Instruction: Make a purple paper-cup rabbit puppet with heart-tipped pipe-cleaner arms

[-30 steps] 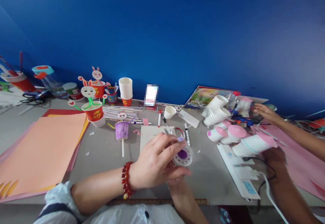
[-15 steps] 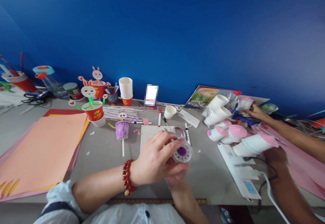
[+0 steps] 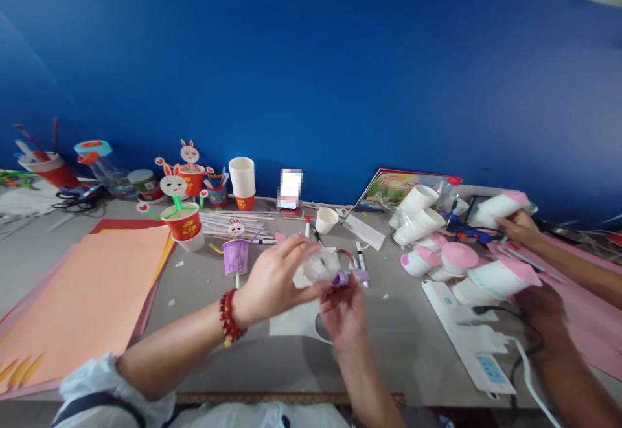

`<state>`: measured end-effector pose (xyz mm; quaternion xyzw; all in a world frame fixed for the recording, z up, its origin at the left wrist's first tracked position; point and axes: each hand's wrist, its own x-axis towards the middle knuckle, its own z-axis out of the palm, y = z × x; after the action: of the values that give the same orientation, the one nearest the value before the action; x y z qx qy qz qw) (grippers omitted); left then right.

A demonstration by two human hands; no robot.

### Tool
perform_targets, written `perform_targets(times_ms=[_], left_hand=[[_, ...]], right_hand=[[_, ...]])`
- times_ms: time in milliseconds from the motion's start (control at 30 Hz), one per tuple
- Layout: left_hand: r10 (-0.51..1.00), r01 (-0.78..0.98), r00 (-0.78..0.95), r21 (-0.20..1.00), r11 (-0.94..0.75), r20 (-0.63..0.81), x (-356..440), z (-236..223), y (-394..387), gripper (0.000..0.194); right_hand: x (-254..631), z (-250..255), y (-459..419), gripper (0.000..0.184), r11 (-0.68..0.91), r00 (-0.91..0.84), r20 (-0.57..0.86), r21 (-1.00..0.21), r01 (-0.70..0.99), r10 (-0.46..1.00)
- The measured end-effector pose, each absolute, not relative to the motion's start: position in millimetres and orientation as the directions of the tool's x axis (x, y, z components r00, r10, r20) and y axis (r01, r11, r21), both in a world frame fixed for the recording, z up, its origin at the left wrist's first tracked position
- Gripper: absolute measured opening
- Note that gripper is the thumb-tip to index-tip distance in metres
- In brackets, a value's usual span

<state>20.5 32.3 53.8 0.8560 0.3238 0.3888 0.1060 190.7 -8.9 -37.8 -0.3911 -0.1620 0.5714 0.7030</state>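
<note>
My left hand (image 3: 275, 280) is closed at the fingertips on a clear round plastic piece (image 3: 319, 266), slightly blurred. Just right of it, my right hand (image 3: 344, 315) grips a small purple tube-like piece (image 3: 344, 278) with a paler end. The two pieces appear side by side; whether they touch, I cannot tell. Beneath the hands lies a white sheet (image 3: 296, 324) with a dark oval spot. Left of my left hand stands a purple-coloured paper cup (image 3: 236, 258) with a rabbit face, on a white stick.
Rabbit-decorated red cups (image 3: 184, 226) stand left, beside stacked coloured paper (image 3: 92, 298). Behind are paper straws (image 3: 218, 224), white cups (image 3: 241, 175) and a small cup (image 3: 326, 220). Rightward lie pink-topped cups (image 3: 459, 256), a power strip (image 3: 466, 337) and another person's hand (image 3: 519, 227) holding one.
The clear disc and purple centre were together in my hands; now they show as separate pieces, one per hand. My right hand has come into view. The other person's hand lifted a pink-topped cup rightward.
</note>
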Motion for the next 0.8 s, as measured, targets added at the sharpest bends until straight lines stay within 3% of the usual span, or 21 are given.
perform_targets(times_ms=[100, 167, 233, 400, 600, 800], left_hand=[[0.778, 0.725, 0.441, 0.333, -0.603, 0.448, 0, 57, 81, 0.043], [0.867, 0.839, 0.428, 0.244, -0.486, 0.255, -7, 53, 117, 0.041], [0.894, 0.880, 0.441, 0.161, -0.448, 0.075, -6, 45, 148, 0.039], [0.868, 0.875, 0.484, 0.094, -0.475, -0.114, 19, 13, 188, 0.032], [0.842, 0.860, 0.510, 0.070, -0.506, -0.173, 42, -2, 195, 0.032], [0.827, 0.822, 0.561, 0.135, -0.553, -0.029, 40, 16, 167, 0.031]], right_hand=[[199, -33, -4, 0.034, 0.053, 0.329, -0.338, -0.623, -0.780, 0.882], [200, -33, -4, 0.034, 0.063, 0.355, -0.338, -0.641, -0.765, 0.872], [198, -35, -6, 0.034, 0.056, 0.360, -0.314, -0.680, -0.731, 0.879], [194, -42, -13, 0.033, 0.025, 0.371, -0.261, -0.789, -0.614, 0.891], [203, -46, -17, 0.033, 0.046, 0.411, -0.189, -0.866, -0.498, 0.892], [209, -47, -16, 0.035, 0.036, 0.434, -0.215, -0.865, -0.501, 0.875]])
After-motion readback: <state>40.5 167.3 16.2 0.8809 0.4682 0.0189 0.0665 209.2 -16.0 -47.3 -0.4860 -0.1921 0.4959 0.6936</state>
